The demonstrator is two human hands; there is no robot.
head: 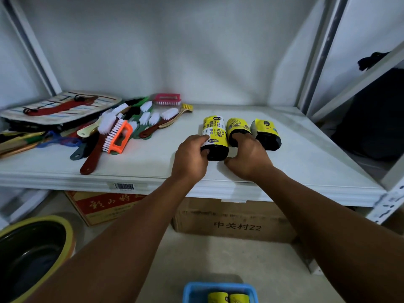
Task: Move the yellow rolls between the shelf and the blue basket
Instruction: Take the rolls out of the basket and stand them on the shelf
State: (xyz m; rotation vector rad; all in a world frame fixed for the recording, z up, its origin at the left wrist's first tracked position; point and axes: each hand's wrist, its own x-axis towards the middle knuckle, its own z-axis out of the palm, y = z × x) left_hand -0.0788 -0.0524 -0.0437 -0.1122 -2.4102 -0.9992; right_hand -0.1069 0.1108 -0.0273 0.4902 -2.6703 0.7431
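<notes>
Three rolls lay side by side on the shelf [306, 154], near ends toward its edge, likely for easy reach. The left grip [192, 156] was wrapped round the left roll [215, 132]; the right grip [247, 156] curled over the mid roll [237, 126]. The right roll [266, 130] lay free. Two more sat in the basket [188, 290] below.

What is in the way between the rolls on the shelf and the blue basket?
Nothing visible. The left hand grips the left roll, the right hand holds the middle roll, and the blue basket sits on the floor below the shelf.
</notes>
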